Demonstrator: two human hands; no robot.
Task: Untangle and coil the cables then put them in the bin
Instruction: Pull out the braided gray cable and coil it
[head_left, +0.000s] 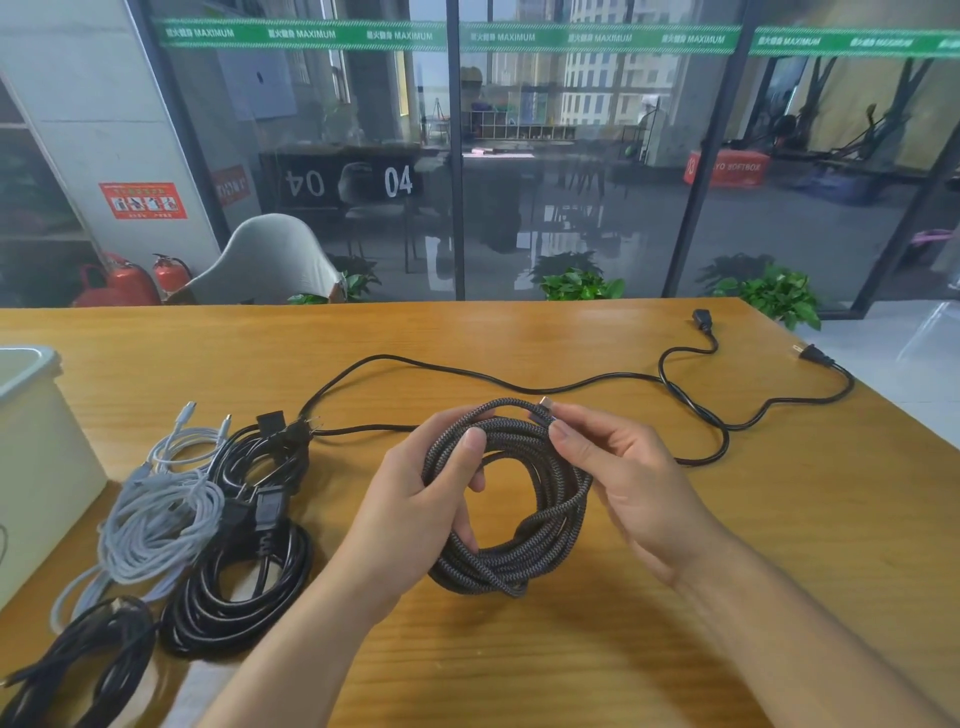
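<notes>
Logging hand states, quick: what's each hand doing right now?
Left hand: grips the braided cable coil.
Right hand: fingers pinch the coil's connector end.

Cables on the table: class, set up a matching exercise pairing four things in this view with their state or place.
Things:
1. braided cable
2. white cable
3. long black power cord
4. bin

States:
A. stretched out uncoiled across the table
B. coiled, held in both hands
C. standing at the table's left edge
D. bundled, lying beside the bin

Pairs: 1-B, 2-D, 3-A, 4-C
</notes>
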